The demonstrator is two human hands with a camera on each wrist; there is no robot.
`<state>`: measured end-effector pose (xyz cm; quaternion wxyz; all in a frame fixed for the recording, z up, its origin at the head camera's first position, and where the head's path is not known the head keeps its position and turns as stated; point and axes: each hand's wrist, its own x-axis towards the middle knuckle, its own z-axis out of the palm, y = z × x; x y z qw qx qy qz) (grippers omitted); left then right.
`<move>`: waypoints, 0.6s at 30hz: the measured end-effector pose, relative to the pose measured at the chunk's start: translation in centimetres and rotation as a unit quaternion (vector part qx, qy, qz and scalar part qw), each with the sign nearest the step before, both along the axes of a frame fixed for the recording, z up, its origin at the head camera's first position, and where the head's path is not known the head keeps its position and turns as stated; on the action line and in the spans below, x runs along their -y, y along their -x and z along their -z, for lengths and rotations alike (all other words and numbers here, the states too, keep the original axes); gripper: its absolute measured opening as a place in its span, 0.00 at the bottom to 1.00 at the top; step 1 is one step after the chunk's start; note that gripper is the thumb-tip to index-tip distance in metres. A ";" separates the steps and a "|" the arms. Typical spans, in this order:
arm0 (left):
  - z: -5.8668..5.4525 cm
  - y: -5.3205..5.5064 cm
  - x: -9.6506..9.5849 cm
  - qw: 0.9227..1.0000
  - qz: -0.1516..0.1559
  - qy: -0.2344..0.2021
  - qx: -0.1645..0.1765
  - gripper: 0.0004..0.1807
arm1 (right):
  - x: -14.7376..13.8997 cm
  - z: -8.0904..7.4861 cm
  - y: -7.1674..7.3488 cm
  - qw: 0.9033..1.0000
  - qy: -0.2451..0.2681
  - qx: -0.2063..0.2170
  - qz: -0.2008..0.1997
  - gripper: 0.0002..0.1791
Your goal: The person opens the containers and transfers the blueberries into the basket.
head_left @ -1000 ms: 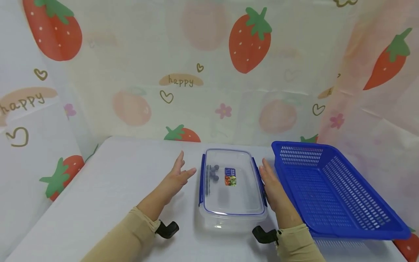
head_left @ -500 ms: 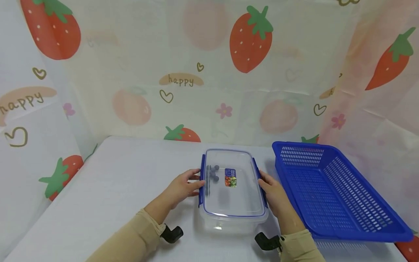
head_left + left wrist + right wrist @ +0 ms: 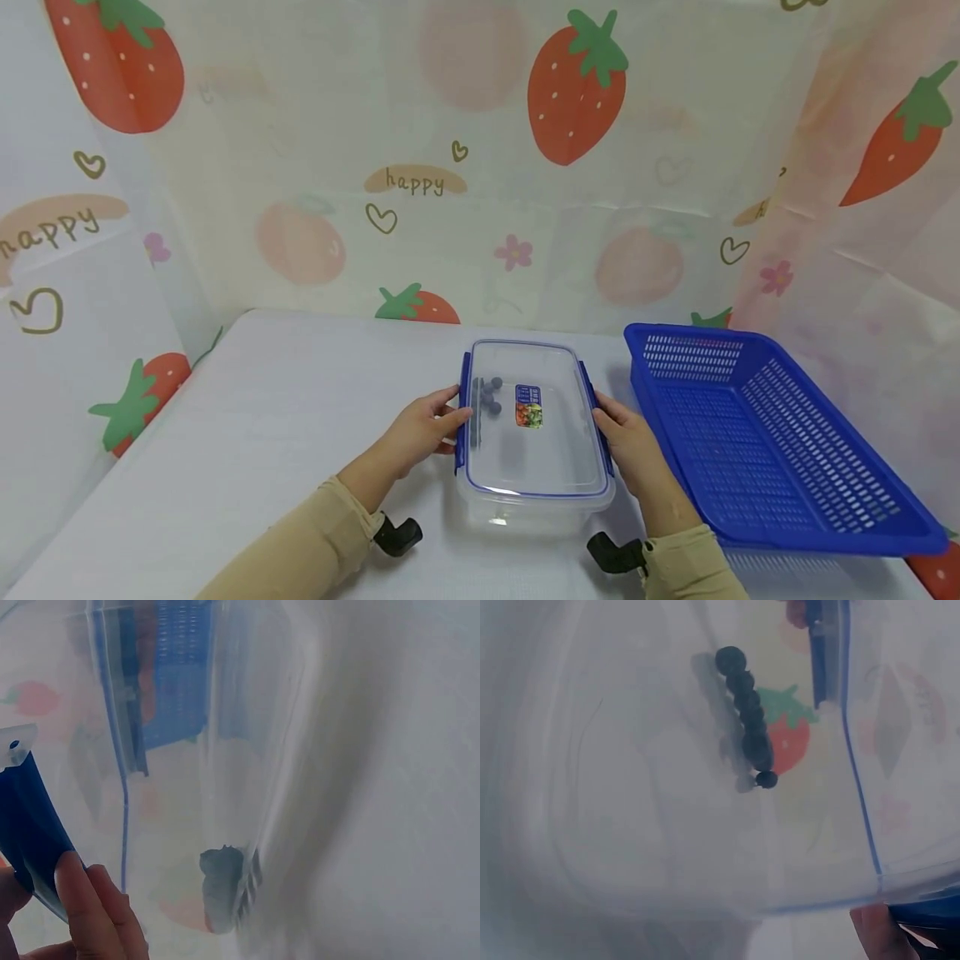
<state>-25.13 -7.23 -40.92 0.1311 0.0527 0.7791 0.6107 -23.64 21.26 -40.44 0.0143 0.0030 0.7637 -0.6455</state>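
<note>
A clear plastic food container (image 3: 555, 454) with a transparent lid and blue side latches sits on the white table. Several small dark round fruits (image 3: 491, 396), like blueberries, lie inside near its left side. My left hand (image 3: 418, 429) pinches the left latch (image 3: 461, 454), thumb on top and fingers beneath. Close up in the left wrist view, that blue latch (image 3: 30, 825) stands out at an angle between the fingers (image 3: 86, 915). On the opposite side my right hand (image 3: 632, 446) grips the right latch (image 3: 934, 911), its fingers partly cut off in the right wrist view.
A blue perforated plastic basket (image 3: 772, 467) stands close to the right hand and forearm. A strawberry-printed curtain (image 3: 480, 250) hangs behind and beside the table (image 3: 300, 375). Black camera mounts (image 3: 397, 537) stick out under both wrists.
Both hands have come in from beside the container and taken hold of its side latches. The left hand moved right; its spread fingers closed on the latch. The container has stayed in place.
</note>
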 end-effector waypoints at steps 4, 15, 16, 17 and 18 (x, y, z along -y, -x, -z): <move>0.3 0.1 -0.1 1.000 -0.003 -0.001 0.009 0.37 | -0.1 0.1 0.1 1.000 0.002 0.002 -0.001 0.25; 0.4 -0.1 -0.1 0.999 0.010 -0.041 0.018 0.33 | -0.2 0.2 0.1 1.000 0.000 0.004 -0.008 0.26; 0.3 -0.1 -0.1 0.999 0.011 -0.045 0.018 0.33 | -0.2 0.2 0.1 1.000 0.000 0.005 -0.008 0.26; 0.3 -0.1 -0.1 0.999 0.012 -0.048 0.019 0.33 | -0.2 0.3 0.1 1.000 -0.001 0.005 -0.007 0.26; 0.3 -0.1 -0.1 0.999 0.012 -0.049 0.018 0.32 | -0.2 0.3 0.1 1.000 0.001 0.006 -0.007 0.26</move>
